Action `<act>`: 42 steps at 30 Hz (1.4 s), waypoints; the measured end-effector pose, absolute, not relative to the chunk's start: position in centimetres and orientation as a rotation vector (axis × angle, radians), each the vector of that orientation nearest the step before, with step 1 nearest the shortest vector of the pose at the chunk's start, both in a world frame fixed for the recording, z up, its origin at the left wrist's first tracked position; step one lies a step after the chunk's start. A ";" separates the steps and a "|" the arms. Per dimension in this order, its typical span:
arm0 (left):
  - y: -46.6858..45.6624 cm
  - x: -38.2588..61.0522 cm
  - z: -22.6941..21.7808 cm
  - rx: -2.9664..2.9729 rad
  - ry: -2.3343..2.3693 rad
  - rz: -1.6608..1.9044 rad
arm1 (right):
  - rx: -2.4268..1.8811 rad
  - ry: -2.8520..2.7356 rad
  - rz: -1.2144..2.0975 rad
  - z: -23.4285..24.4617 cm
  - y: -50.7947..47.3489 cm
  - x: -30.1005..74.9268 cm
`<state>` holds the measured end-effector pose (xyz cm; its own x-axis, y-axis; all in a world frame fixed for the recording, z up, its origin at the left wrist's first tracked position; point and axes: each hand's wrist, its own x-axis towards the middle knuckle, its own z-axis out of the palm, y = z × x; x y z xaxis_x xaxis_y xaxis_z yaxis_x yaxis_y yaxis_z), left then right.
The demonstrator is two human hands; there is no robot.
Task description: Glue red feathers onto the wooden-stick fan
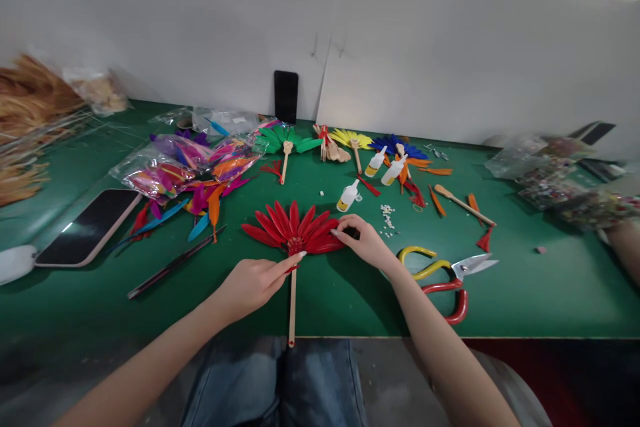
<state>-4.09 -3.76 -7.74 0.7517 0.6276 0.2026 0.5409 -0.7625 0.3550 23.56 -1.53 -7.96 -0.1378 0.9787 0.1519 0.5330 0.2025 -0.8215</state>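
Note:
A red feather fan (293,229) on a thin wooden stick (292,310) lies flat on the green table (350,293) in front of me. My left hand (253,283) pinches the fan at the base where the feathers meet the stick, forefinger stretched out. My right hand (364,238) rests on the fan's right edge, fingers curled onto the outer red feathers. A small glue bottle (348,196) and several white beads (387,217) lie just beyond the fan.
Yellow-handled scissors (450,268) and red-handled scissors (453,300) lie to the right. Bags of coloured feathers (185,163), loose feathers, a phone (90,227) and a dark rod (175,262) are to the left. Finished green, yellow and blue fans line the back. Another person's arm (625,247) is at the far right.

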 end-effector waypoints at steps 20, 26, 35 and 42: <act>-3.6 -3.6 -8.0 2.783 0.959 0.334 | -1.394 -1.786 0.768 -8.2 -1.7 23.9; -3.6 -3.6 -7.8 2.775 0.957 0.346 | -1.370 -1.873 0.738 -8.4 -1.7 24.4; -3.7 -3.2 -7.8 2.829 0.996 0.283 | -1.343 -1.929 0.782 -8.2 -1.8 24.4; -3.8 -3.2 -7.6 2.873 0.999 0.284 | -1.338 -1.928 0.785 -8.6 -1.8 24.1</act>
<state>-3.15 -3.78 -7.59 0.7692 0.6220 0.1463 0.6059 -0.7827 0.1422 24.09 -1.79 -8.55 -0.2639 0.9484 0.1759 0.5561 0.2986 -0.7756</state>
